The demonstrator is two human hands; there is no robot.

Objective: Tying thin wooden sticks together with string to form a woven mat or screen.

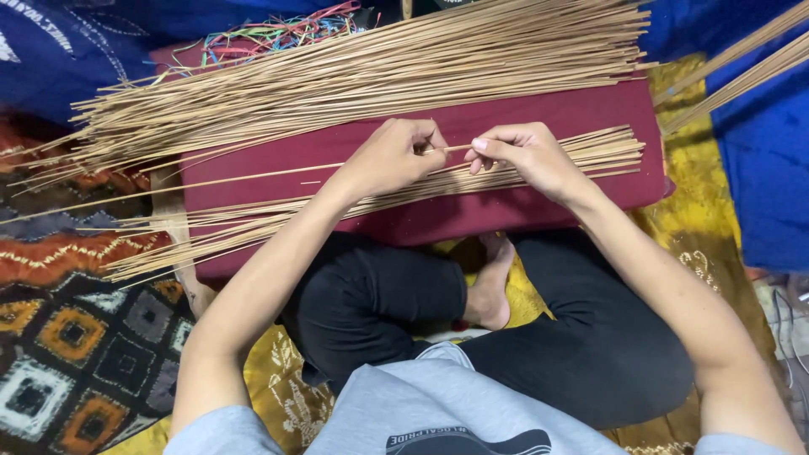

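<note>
My left hand and my right hand meet over a dark red cloth-covered board. Both pinch the end of one thin tan stick that runs out to the left across the board. Just under my hands lies a flat row of similar sticks, spreading past the board's left edge. A much larger heap of the same sticks covers the far side of the board.
A tangle of coloured threads sits at the board's far left. More sticks lie on blue cloth at the right. Patterned fabric covers the floor to the left, yellow fabric under my crossed legs.
</note>
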